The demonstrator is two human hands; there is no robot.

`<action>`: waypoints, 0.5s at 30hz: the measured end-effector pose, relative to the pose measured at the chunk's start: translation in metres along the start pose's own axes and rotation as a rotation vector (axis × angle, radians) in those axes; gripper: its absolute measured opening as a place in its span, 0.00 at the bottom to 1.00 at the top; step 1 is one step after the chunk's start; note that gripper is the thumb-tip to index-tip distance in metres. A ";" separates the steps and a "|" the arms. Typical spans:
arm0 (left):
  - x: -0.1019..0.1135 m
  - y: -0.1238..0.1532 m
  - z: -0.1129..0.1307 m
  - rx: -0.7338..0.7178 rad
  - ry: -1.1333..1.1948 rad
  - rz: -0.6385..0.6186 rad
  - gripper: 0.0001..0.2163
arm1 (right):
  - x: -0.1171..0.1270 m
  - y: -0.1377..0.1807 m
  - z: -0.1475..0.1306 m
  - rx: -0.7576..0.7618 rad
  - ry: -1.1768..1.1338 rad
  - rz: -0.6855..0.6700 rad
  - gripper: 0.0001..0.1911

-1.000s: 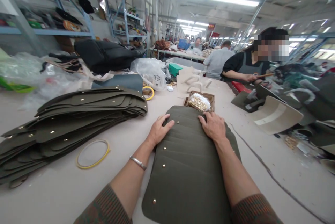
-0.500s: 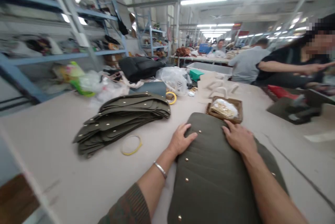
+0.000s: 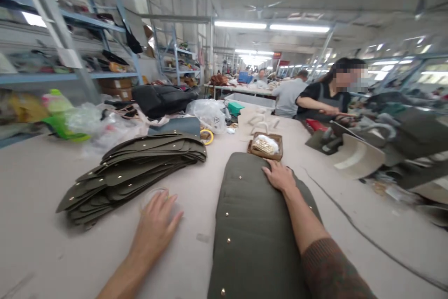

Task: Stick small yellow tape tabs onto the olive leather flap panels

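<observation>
An olive-green panel with gold studs [image 3: 257, 224] lies lengthwise in front of me, over another green piece that shows at its right. My right hand [image 3: 281, 175] rests on its far right part, fingers spread and flat. Off to the left, my left hand [image 3: 154, 222] is over the table with fingers apart, partly covering a yellow tape ring [image 3: 153, 191]. I cannot tell whether it touches the ring. Beyond that hand lies a fanned pile of similar studded green panels [image 3: 136, 161].
A small brown tray [image 3: 266, 154] holding gold studs stands just past the panel. Plastic bags [image 3: 206, 114], a yellow tape roll [image 3: 207, 137] and a black bag [image 3: 163, 98] fill the back. Green and beige pieces [image 3: 360, 154] lie at right near a seated co-worker [image 3: 325, 93].
My left hand has let go of the panel's left edge and moved left to the tape ring. My right hand stays on the panel. The view has turned right.
</observation>
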State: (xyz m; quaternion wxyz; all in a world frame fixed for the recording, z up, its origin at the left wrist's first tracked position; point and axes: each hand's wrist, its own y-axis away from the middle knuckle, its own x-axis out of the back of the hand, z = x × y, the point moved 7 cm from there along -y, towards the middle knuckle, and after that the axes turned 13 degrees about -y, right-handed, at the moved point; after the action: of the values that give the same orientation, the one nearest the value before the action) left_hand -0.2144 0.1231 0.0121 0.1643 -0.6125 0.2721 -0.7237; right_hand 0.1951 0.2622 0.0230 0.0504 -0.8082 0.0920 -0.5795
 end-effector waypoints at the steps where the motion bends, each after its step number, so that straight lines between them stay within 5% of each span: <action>1: -0.002 0.001 -0.004 -0.011 -0.031 0.028 0.18 | 0.000 -0.002 0.001 -0.015 0.008 0.003 0.27; 15: -0.010 0.003 -0.005 0.002 -0.286 -0.027 0.22 | 0.008 -0.003 0.015 -0.115 0.040 0.020 0.26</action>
State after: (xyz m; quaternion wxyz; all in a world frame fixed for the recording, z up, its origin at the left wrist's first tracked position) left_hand -0.2181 0.1274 0.0019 0.1922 -0.7127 0.2369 -0.6316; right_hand 0.2117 0.2632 0.0263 0.0077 -0.7971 0.1342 -0.5887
